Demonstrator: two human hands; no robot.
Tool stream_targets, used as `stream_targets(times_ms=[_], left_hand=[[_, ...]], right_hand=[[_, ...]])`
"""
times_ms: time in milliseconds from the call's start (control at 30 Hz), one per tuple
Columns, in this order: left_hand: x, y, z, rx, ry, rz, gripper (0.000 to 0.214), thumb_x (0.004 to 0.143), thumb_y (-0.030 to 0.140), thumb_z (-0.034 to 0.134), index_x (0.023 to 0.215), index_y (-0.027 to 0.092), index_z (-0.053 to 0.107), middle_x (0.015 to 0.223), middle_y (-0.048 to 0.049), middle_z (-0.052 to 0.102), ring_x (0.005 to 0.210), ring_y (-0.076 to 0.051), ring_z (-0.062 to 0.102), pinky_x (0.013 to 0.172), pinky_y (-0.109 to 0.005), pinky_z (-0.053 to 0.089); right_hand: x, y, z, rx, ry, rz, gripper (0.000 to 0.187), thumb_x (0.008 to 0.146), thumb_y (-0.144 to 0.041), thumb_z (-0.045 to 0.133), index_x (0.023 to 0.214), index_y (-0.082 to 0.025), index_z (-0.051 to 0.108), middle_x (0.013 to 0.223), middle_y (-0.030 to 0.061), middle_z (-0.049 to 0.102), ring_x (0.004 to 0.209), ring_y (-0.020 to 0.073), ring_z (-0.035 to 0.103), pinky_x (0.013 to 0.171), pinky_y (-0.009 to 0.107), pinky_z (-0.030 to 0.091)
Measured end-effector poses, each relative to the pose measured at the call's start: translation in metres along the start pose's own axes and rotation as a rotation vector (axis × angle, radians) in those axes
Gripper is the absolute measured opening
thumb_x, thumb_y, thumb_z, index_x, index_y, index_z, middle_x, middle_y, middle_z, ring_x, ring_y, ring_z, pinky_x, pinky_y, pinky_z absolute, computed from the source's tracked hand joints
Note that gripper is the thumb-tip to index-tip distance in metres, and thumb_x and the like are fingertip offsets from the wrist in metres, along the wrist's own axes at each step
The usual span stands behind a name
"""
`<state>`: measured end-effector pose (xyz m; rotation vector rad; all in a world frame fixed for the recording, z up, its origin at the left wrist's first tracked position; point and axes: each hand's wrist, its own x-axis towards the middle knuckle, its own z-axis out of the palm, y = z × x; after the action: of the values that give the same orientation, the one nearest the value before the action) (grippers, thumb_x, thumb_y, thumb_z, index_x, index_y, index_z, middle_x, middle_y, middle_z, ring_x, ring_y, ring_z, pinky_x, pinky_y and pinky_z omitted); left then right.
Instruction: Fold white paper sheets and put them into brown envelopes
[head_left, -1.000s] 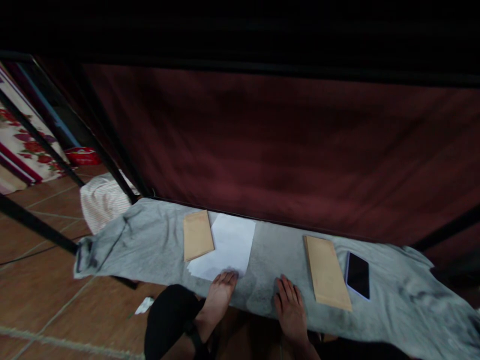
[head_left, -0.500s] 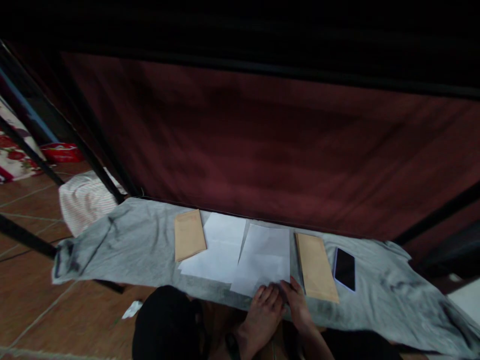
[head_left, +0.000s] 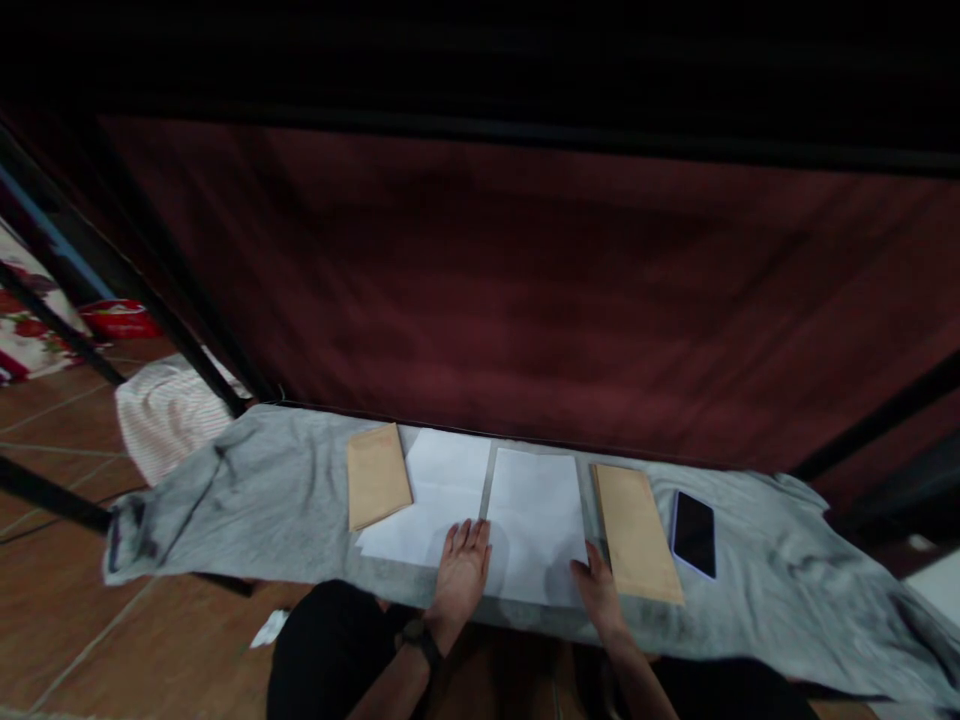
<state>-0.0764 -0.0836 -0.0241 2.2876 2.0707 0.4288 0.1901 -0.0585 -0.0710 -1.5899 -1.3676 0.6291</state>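
Note:
Two stacks or sheets of white paper lie side by side on a grey cloth. My left hand (head_left: 460, 572), a dark watch on its wrist, lies flat with fingers stretched over the inner near corner of the left paper (head_left: 446, 480), beside the near left edge of the right paper (head_left: 534, 510). At the right paper's right edge rests my right hand (head_left: 598, 595), its thumb apart from the fingers. A brown envelope (head_left: 636, 535) lies just right of that hand. Another brown envelope (head_left: 377, 475) overlaps the left paper's left side.
The grey cloth (head_left: 270, 500) covers a long, narrow surface against a dark red panel (head_left: 510, 300). A phone (head_left: 694, 535) lies right of the envelopes. Black metal posts (head_left: 56, 495) stand at the left. A striped cloth (head_left: 172, 415) and a crumpled white tissue (head_left: 269, 628) are lower down.
My hands were together at the right paper's near edge. The left hand has moved left onto the paper, the right hand slightly right. The right paper now lies straighter.

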Motion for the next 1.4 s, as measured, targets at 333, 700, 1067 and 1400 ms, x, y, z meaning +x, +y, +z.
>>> stream_targets(times_ms=[333,700,1067,1400], left_hand=[[0.024,0.028,0.038,-0.045,0.113,0.173,0.05,0.101,0.025,0.036,0.148,0.015,0.045,0.155,-0.0108,0.047,0.145,-0.023,0.04,0.117,-0.043,0.039],[0.094,0.059,0.053,-0.023,0.031,0.254,0.051,0.1,0.026,0.033,0.146,0.01,0.049,0.155,-0.0163,0.044,0.147,-0.029,0.037,0.117,-0.051,0.036],[0.158,0.04,0.059,0.042,0.052,0.229,0.054,0.099,0.023,0.028,0.151,0.013,0.042,0.158,-0.0119,0.041,0.151,-0.026,0.027,0.121,-0.049,0.028],[0.159,0.014,0.088,0.059,0.196,0.087,0.061,0.102,0.037,0.025,0.15,0.001,0.04,0.156,-0.0222,0.041,0.148,-0.03,0.035,0.12,-0.049,0.029]], right_hand=[[-0.019,-0.016,0.004,-0.43,-0.016,-0.4,0.053,0.1,-0.031,0.037,0.152,-0.023,0.038,0.146,0.0149,0.052,0.134,0.0317,0.05,0.106,0.054,0.047],[0.036,-0.042,0.043,-0.555,-0.183,-0.397,0.049,0.102,-0.024,0.033,0.149,-0.015,0.047,0.155,0.0122,0.045,0.144,0.028,0.041,0.115,0.052,0.037],[0.101,-0.045,0.097,-0.619,-0.149,-0.346,0.048,0.103,-0.024,0.036,0.148,-0.013,0.047,0.154,0.0113,0.045,0.144,0.0245,0.041,0.12,0.046,0.03],[0.114,-0.012,0.097,-0.704,0.076,-0.353,0.052,0.104,-0.034,0.035,0.149,-0.008,0.045,0.153,0.0158,0.045,0.144,0.0251,0.041,0.121,0.044,0.025]])
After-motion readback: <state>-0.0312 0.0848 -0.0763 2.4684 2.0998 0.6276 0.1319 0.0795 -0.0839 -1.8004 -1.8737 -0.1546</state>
